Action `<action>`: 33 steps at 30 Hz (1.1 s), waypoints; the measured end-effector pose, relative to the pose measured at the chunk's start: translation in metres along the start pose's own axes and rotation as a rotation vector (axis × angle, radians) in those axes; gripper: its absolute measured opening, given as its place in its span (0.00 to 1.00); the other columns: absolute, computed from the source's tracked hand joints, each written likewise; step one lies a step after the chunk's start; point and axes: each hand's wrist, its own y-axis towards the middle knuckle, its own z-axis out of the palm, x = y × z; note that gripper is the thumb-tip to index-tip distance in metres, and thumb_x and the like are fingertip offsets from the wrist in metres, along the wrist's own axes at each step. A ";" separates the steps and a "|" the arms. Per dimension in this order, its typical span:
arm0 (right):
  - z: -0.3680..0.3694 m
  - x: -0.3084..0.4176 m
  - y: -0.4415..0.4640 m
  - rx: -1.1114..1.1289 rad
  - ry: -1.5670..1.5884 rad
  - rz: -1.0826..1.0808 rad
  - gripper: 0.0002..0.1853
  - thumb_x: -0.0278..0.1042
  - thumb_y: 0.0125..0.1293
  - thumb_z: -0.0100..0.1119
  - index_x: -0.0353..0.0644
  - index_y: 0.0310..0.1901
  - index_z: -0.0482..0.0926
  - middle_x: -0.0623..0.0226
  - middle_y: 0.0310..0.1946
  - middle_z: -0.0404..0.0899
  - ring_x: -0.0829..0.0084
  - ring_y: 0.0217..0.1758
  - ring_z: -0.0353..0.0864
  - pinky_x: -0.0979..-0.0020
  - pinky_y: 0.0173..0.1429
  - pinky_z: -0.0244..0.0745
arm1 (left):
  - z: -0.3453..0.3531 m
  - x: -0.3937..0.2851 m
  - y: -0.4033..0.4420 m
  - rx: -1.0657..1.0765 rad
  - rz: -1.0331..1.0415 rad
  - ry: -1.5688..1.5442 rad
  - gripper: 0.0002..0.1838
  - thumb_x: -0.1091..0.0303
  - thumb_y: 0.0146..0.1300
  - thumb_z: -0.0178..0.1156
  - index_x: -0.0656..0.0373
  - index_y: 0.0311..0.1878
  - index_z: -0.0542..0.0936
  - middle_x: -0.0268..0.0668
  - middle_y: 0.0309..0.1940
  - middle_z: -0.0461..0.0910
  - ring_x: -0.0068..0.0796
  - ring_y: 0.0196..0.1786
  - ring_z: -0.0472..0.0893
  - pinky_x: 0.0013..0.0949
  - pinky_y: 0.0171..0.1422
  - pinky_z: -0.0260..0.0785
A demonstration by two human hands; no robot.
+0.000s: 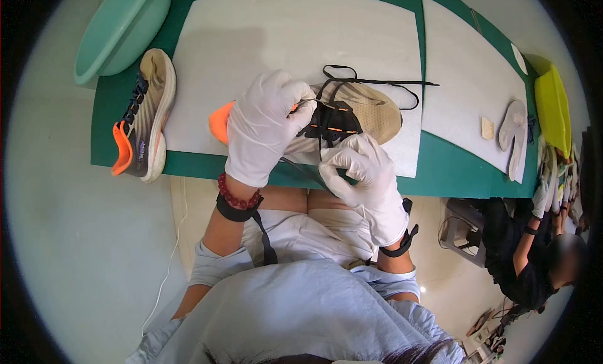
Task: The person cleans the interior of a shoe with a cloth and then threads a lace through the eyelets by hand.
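Note:
A beige shoe [377, 109] with an orange heel lies on the white board, its toe to the right. My left hand [267, 122], in a white glove, is over the heel side, its fingers pinched on the black shoelace near the tongue. Just in front of the shoe's near side, my right hand [363, 175], also gloved, is closed with thumb and fingers together at a hanging part of the lace. A loose loop of black lace [377, 81] lies past the shoe's far side and toe.
A second shoe [154, 106] stands at the table's left, below a green basin [122, 34]. On the right board [465, 94] are insoles [514, 128] and a small beige piece [487, 128]. A yellow-green container [553, 109] and another person [527, 257] are at the right.

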 end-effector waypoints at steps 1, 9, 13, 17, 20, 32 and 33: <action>-0.004 0.002 0.000 0.043 -0.024 -0.011 0.08 0.32 0.60 0.75 0.47 0.39 0.84 0.67 0.34 0.80 0.61 0.40 0.82 0.59 0.43 0.79 | -0.001 0.000 0.000 -0.001 0.001 -0.003 0.08 0.69 0.60 0.73 0.55 0.42 0.86 0.35 0.35 0.78 0.37 0.42 0.80 0.38 0.47 0.72; -0.014 0.017 0.008 -0.048 0.029 0.169 0.12 0.40 0.66 0.76 0.44 0.44 0.87 0.64 0.32 0.81 0.59 0.38 0.84 0.59 0.43 0.79 | -0.002 0.000 -0.001 -0.007 0.016 -0.001 0.08 0.68 0.61 0.73 0.55 0.42 0.86 0.36 0.36 0.79 0.40 0.43 0.81 0.39 0.47 0.73; -0.004 0.034 0.024 -0.209 -0.040 0.305 0.12 0.41 0.67 0.75 0.44 0.45 0.87 0.63 0.32 0.82 0.60 0.38 0.85 0.61 0.42 0.79 | -0.004 -0.003 -0.001 -0.009 0.006 -0.016 0.08 0.68 0.61 0.73 0.55 0.42 0.87 0.37 0.36 0.79 0.40 0.43 0.81 0.38 0.47 0.72; 0.017 0.033 0.032 -0.174 -0.148 0.382 0.12 0.42 0.67 0.75 0.45 0.44 0.87 0.62 0.36 0.83 0.58 0.40 0.86 0.60 0.42 0.79 | -0.002 -0.001 -0.002 0.012 -0.041 -0.035 0.06 0.65 0.63 0.72 0.52 0.38 0.84 0.34 0.36 0.79 0.42 0.43 0.79 0.44 0.46 0.74; 0.033 0.020 0.031 -0.212 -0.193 0.391 0.11 0.42 0.67 0.75 0.46 0.43 0.87 0.62 0.37 0.84 0.56 0.40 0.86 0.59 0.42 0.80 | -0.004 -0.003 -0.002 0.010 -0.046 -0.042 0.06 0.65 0.63 0.72 0.53 0.39 0.85 0.35 0.35 0.79 0.42 0.42 0.80 0.44 0.46 0.74; 0.028 0.011 0.021 -0.251 0.131 0.320 0.05 0.34 0.67 0.75 0.45 0.40 0.89 0.64 0.31 0.82 0.62 0.34 0.83 0.65 0.39 0.77 | 0.001 0.000 -0.001 -0.004 -0.037 -0.044 0.06 0.66 0.61 0.72 0.51 0.39 0.84 0.34 0.36 0.79 0.42 0.41 0.80 0.43 0.44 0.75; 0.029 0.011 0.021 -0.258 0.157 0.329 0.06 0.34 0.67 0.76 0.45 0.42 0.89 0.64 0.31 0.81 0.63 0.34 0.82 0.65 0.39 0.77 | 0.000 -0.001 -0.001 0.003 -0.037 -0.045 0.06 0.66 0.61 0.72 0.51 0.39 0.84 0.34 0.36 0.79 0.42 0.42 0.80 0.43 0.44 0.75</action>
